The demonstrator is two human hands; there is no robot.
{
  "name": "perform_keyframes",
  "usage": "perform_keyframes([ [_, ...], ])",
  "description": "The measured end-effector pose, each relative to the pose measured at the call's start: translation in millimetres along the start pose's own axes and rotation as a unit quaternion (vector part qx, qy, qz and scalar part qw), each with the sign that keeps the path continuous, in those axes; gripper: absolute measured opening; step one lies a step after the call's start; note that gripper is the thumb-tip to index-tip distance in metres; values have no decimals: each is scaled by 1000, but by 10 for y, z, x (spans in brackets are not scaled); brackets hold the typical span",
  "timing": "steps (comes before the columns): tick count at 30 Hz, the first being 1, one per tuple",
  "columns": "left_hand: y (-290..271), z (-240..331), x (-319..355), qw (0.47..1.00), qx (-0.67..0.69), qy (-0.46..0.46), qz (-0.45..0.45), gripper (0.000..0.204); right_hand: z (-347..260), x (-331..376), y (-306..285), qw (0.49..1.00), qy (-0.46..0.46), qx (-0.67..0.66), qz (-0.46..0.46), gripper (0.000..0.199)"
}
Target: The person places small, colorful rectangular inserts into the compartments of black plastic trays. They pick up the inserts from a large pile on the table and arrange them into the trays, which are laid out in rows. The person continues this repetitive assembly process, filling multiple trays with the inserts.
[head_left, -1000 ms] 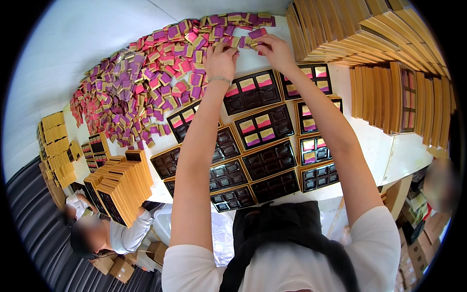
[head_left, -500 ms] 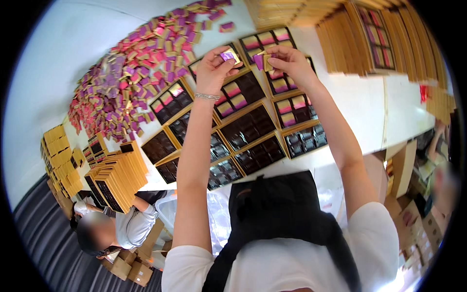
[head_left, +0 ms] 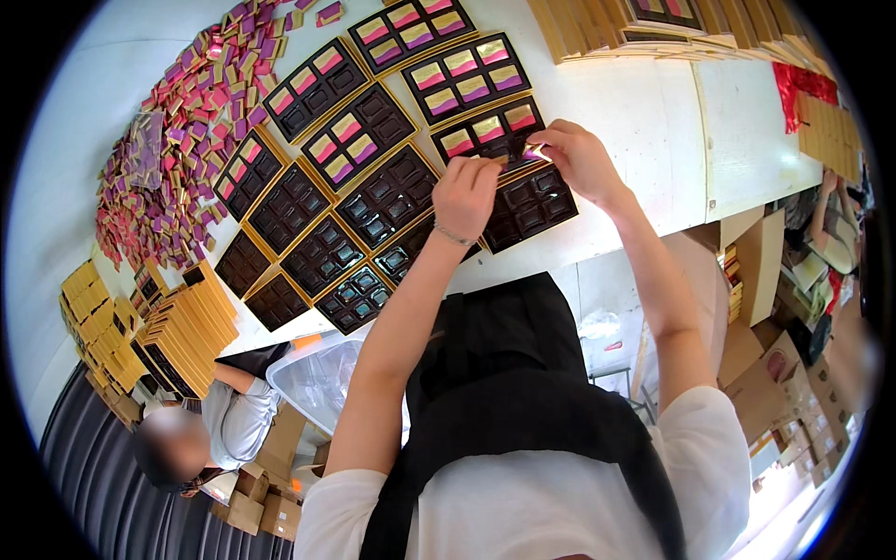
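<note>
My left hand (head_left: 467, 194) and my right hand (head_left: 579, 161) meet over a dark compartment tray (head_left: 528, 203) near the table's front edge. My right hand pinches a small pink and gold wrapped piece (head_left: 535, 151) at its fingertips. My left hand is closed with its fingertips at the tray just behind (head_left: 487, 133), which holds a few pink, gold and purple pieces; what it holds is hidden. Several more dark trays with gold rims (head_left: 387, 194) lie in rows to the left, the far ones partly filled.
A big heap of pink, purple and gold wrapped pieces (head_left: 177, 159) covers the table's far left. Stacks of gold boxes (head_left: 187, 327) stand at the left edge and along the back right (head_left: 672, 23). Another person (head_left: 201, 429) sits below left among cardboard boxes (head_left: 747, 345).
Both hands have pulled back from the far heap to the near trays, and the view has swung down and right. The right hand now holds one wrapped piece.
</note>
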State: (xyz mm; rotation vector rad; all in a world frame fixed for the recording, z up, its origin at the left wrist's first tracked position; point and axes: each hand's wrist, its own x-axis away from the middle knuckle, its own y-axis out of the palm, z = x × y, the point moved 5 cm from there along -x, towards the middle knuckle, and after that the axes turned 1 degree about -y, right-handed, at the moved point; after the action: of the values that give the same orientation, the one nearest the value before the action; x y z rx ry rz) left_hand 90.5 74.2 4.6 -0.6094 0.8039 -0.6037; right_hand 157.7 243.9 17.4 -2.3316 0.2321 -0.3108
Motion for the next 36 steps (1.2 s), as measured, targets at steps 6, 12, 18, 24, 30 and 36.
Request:
perform_keyframes([
  [6, 343, 26, 166, 997, -66, 11, -25, 15, 147, 312, -67, 989, 70, -91, 92, 17],
  [12, 318, 192, 212, 991, -122, 30, -56, 28, 239, 410, -39, 987, 81, -102, 98, 19],
  [18, 316, 265, 111, 983, -120, -20, -138, 38, 512, 461, 173, 906, 179, -377, 71, 22],
  [24, 290, 193, 86, 844, 379, -377, -29, 29, 357, 381, 265, 768, 213, -603, 40, 15],
  [30, -251, 336, 110, 998, 29, -49, 5, 32, 617, 277, 389, 846, 241, -439, 181, 12],
  [36, -305, 458, 762, 997, -2, 0, -79, 27, 420, 278, 461, 879, 308, -311, 190, 17],
])
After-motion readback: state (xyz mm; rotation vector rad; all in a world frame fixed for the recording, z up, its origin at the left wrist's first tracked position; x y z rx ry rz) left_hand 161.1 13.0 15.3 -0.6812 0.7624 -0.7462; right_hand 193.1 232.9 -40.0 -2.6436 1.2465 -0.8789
